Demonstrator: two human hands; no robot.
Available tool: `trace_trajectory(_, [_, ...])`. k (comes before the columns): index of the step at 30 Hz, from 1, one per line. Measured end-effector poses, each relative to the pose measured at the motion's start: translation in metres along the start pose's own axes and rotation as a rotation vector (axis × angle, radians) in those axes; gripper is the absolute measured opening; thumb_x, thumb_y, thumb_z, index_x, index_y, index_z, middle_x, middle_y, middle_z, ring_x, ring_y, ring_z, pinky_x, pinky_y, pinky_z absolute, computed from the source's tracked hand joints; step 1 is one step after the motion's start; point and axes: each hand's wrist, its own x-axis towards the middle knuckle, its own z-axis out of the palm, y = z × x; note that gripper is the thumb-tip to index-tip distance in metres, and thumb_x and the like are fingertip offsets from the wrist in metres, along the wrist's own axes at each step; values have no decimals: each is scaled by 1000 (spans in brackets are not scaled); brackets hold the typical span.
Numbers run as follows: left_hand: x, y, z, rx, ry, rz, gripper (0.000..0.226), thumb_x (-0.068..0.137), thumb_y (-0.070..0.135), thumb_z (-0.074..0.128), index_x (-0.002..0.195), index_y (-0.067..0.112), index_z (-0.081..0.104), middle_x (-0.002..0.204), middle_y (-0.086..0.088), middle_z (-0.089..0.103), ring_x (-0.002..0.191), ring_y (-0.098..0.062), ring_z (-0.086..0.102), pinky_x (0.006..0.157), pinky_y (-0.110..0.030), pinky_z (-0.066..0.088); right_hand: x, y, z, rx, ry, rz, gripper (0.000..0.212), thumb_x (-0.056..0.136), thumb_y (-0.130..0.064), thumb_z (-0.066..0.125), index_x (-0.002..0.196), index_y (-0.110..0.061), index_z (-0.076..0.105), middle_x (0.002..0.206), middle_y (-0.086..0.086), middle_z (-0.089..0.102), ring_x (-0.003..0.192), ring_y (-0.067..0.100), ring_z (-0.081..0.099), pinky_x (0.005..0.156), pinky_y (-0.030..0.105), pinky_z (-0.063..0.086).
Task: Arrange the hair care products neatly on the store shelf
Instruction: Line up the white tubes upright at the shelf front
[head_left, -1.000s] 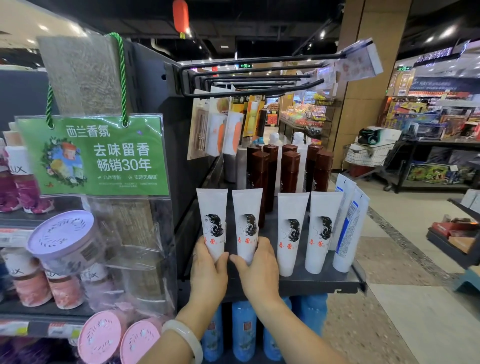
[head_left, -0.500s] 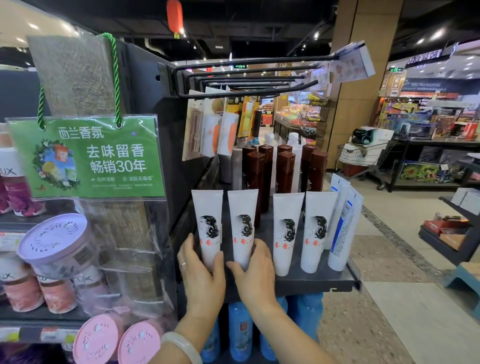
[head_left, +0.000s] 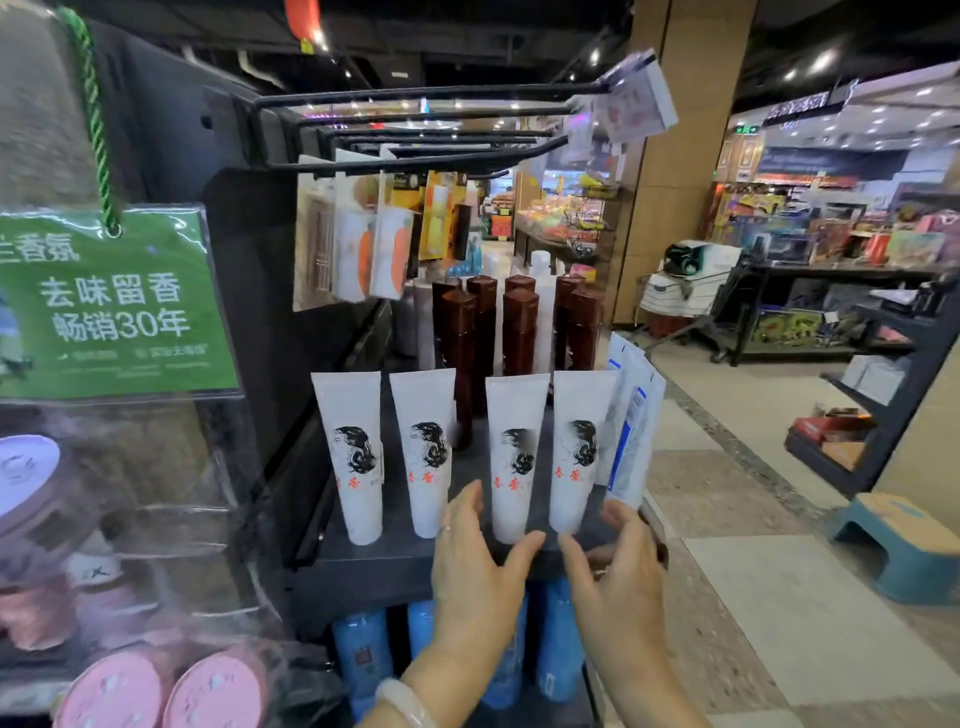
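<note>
Store shelf (head_left: 395, 564) | open left hand (head_left: 480, 561), open right hand (head_left: 621, 564) bracket two upright white tubes (head_left: 514, 457) | risk: nudge topples row

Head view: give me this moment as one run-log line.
stage: straightening front row | left hand: open at third white tube | right hand: open at fourth white tube | shelf: tubes upright

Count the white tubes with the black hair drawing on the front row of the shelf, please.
4, standing in a row: far left, second, third above the left hand, fourth above the right hand.
</note>
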Motion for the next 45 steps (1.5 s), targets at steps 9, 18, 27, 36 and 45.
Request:
trace_trajectory(9, [17, -4, 10, 102, 42, -43, 36, 78, 25, 68, 109, 19, 52, 105, 3, 61, 98, -14, 56, 84, -31, 47, 24, -7, 16, -17, -133, 95, 56, 81, -22, 67, 129, -13, 40, 123, 6, 59, 112, 23, 56, 92, 35, 46])
trace_trajectory(18, [18, -9, 14, 119, 83, -20, 35, 77, 24, 69, 108, 20, 52, 100, 3, 61, 94, -14, 57, 82, -34, 48, 33, 2, 24, -9, -121, 122, 43, 82, -20, 64, 119, -19, 43, 112, 5, 58, 99, 24, 59, 74, 48, 56])
trace_trajectory(27, [7, -4, 8, 12, 105, 14, 49, 74, 18, 73, 116, 15, 48, 105, 10, 47, 100, -7, 48, 82, -14, 35, 27, 5, 17, 81, -118, 95, 50, 78, -24, 69, 121, -24, 42, 117, -8, 58, 99, 20, 60, 78, 46, 56])
trace_trajectory(36, [5, -3, 6, -79, 156, 150, 45, 74, 13, 73, 106, 28, 45, 106, 23, 43, 103, 4, 47, 86, 3, 30, 20, -3, -6, -85, -32, -153, 33, 82, -20, 67, 113, -16, 53, 102, -10, 51, 62, 9, 53, 60, 8, 39])
trace_trajectory(45, [-6, 1, 13, -45, 241, 192, 46, 73, 35, 62, 111, 11, 53, 115, -4, 49, 111, -7, 41, 98, -18, 32, 10, 11, -28, -120, -91, -307, 17, 82, -32, 53, 88, -18, 61, 87, -11, 52, 70, 8, 54, 62, 21, 47])
